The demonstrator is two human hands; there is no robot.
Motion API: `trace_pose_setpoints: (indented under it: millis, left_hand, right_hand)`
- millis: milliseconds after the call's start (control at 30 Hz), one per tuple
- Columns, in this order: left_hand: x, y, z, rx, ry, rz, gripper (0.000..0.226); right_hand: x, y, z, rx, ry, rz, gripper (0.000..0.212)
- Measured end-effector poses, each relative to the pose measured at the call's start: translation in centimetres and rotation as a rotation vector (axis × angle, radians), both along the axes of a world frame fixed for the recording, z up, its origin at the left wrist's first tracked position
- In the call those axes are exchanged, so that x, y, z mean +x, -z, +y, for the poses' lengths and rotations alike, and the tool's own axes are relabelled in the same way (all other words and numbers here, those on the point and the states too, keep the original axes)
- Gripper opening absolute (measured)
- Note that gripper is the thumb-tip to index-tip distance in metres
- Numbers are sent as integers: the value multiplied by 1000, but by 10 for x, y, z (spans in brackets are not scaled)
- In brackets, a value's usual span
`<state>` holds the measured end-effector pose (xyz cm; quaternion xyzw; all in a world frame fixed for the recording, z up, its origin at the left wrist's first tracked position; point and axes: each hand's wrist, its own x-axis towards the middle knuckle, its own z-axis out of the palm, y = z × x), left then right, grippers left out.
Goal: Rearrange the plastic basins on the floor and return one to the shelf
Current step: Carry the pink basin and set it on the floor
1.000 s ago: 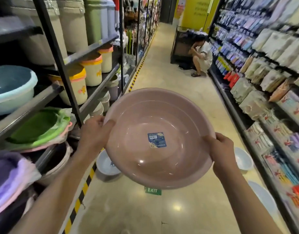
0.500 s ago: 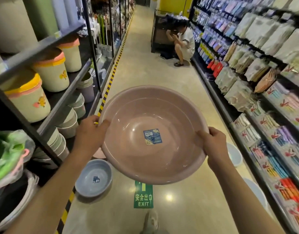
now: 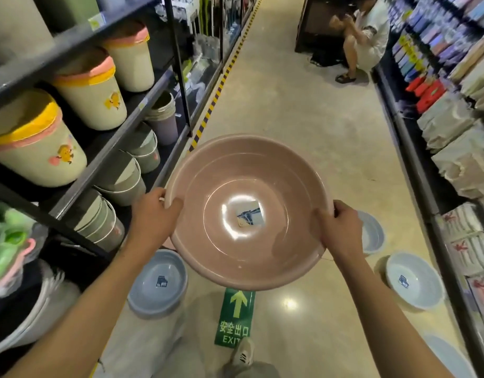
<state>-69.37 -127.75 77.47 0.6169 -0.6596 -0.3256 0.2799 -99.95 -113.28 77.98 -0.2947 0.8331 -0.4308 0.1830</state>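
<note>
I hold a large pink plastic basin level above the aisle floor, a blue label stuck in its bottom. My left hand grips its left rim and my right hand grips its right rim. On the floor below lie a grey-blue basin at the left, a pale basin partly hidden behind my right hand, a white basin further right, and the edge of another at the bottom right. The black shelf stands at my left.
The left shelf holds lidded bins, stacked buckets and green and pink basins. Packaged goods fill the right shelf. A person crouches far down the aisle. A green exit sticker marks the floor by my shoe.
The view has tilted down and away from the left shelf. The pink basin has gone from tilted toward me to nearly level and lower, both hands still on its rim. More floor basins show.
</note>
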Motion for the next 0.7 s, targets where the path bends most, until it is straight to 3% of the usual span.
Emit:
trace_pose_setpoints:
  millis: [133,333,700]
  left_hand:
    - [-8,32,-36,70,-36,-60,22]
    - [-18,102,-99,108,-33,-138,19]
    - [-36,305,-193,185,-6,-344,29]
  right_hand:
    - [-17,30,-52,75,-60,38,11]
    - [-33,101,-126,257,-116,129,28]
    - [-63,300,-232,604,-276,198,29]
